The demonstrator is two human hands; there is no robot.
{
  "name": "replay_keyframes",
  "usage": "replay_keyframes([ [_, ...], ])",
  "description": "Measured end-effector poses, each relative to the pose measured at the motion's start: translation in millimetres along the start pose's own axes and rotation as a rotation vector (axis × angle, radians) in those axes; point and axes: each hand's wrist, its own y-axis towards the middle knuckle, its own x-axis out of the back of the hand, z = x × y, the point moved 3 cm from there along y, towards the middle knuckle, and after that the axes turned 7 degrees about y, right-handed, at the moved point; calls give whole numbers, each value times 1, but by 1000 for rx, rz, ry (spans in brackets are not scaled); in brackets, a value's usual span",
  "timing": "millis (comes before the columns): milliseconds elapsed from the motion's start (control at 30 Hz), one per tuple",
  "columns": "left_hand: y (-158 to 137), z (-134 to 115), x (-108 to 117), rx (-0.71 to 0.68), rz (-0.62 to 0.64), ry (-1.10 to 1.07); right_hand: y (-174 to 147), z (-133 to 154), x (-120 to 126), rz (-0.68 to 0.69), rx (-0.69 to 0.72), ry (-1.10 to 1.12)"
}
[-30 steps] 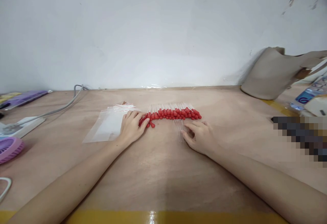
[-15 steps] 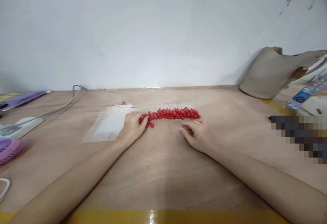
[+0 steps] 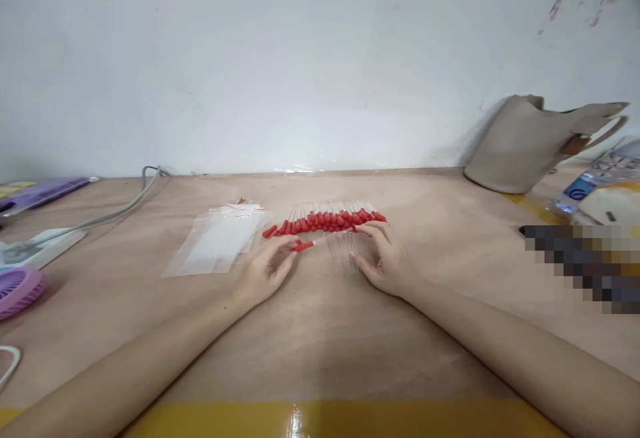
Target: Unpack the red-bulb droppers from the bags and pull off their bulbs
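A row of droppers with red rubber bulbs [image 3: 320, 222] and thin clear tubes lies mid-table, the tubes pointing to the wall. My left hand [image 3: 267, 266] pinches one dropper [image 3: 304, 246] by its red bulb, its tip aimed right, just in front of the row. My right hand [image 3: 387, 261] rests at the row's right front, thumb and fingers apart. Its index fingertip lies close to the bulbs, and its thumb tip is beside some clear tubes [image 3: 340, 251] that lie in front. Whether the thumb touches them I cannot tell.
Clear zip bags [image 3: 215, 241] lie flat left of the row. A grey cable [image 3: 125, 210] and a pink round object [image 3: 20, 291] are further left. On the right stand a beige bag [image 3: 520, 148] and a blurred-out dark object [image 3: 575, 258].
My left hand has drawn back slightly from the row's left end and now holds one dropper sideways. My right hand has shifted slightly left, its index finger nearer the bulbs.
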Motion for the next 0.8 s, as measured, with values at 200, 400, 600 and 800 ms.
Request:
replay_keyframes([
  [200,-3,-9,-4,-167,57,6,0,7,-4,118,182,-52],
  [400,-2,-8,-9,-228,70,-37,4,6,-11,133,222,-108],
  [600,7,-17,-13,-268,119,-4,7,15,-12,168,254,-81],
  [800,10,-23,-21,-353,178,21,7,23,-14,175,298,-38],
])
